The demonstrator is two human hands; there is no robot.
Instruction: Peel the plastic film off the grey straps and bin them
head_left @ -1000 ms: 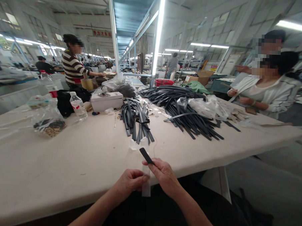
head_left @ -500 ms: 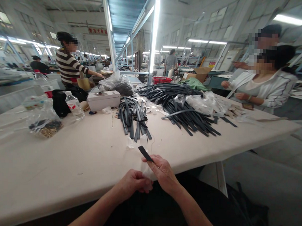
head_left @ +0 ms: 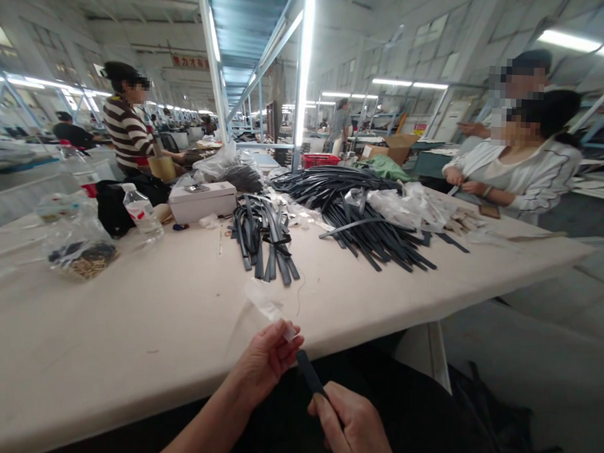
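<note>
My right hand [head_left: 351,422] is closed round a flat black strap [head_left: 309,372], whose blunt end points up and to the left past the table's front edge. To its left, my left hand [head_left: 271,355] pinches a small piece of whitish, see-through film [head_left: 289,333] between thumb and fingers. Just beyond those fingertips a crumpled strip of thin white film [head_left: 261,298] lies on the tabletop; whether the two pieces are joined I cannot tell. Further back rests a small bundle of black straps [head_left: 262,231], with a larger heap of black straps [head_left: 376,230] to the right.
The pale table [head_left: 143,313] runs across my front. On it stand a white box [head_left: 203,202], a water bottle [head_left: 142,213] and a plastic bag of brass-coloured parts [head_left: 83,254]. Crumpled clear plastic [head_left: 393,207] covers part of the heap. Other people stand left and right.
My right hand has drawn the strap down and back towards me. My left hand has risen towards the table, with film now showing at its fingertips.
</note>
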